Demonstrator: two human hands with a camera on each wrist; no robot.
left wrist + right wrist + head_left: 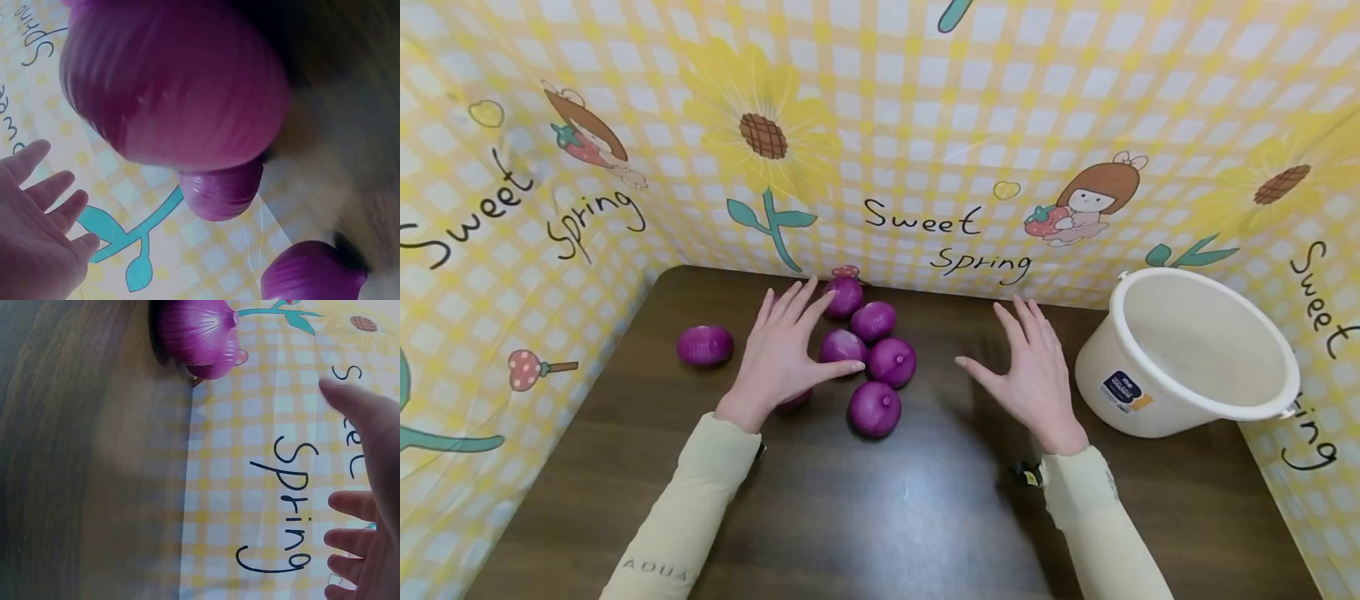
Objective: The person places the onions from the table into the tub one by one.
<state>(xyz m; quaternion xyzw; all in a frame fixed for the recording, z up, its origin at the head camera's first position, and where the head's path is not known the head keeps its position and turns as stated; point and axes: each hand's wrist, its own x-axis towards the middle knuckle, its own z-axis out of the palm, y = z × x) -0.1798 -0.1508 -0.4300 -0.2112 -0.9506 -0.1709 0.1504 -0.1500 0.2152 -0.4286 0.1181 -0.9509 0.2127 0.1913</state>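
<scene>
Several purple onions are gathered near the middle of the table, among them a front onion (875, 409), an onion with its stub upward (892, 362) and a back onion (844, 297). My left hand (778, 346) hovers over the left side of this group, fingers spread and nothing held; it partly covers one onion (794, 401). A lone onion (705, 345) lies to its left. In the left wrist view a large onion (175, 87) looms close to the camera, apart from the fingers. My right hand (1033, 371) is held above the table between the onions and the bucket, fingers extended, holding nothing.
A white plastic bucket (1138, 375) with a dark label stands upright at the right, its open top tilted toward view. Yellow checked cloth (917, 150) walls the back and both sides of the dark wooden table (865, 517).
</scene>
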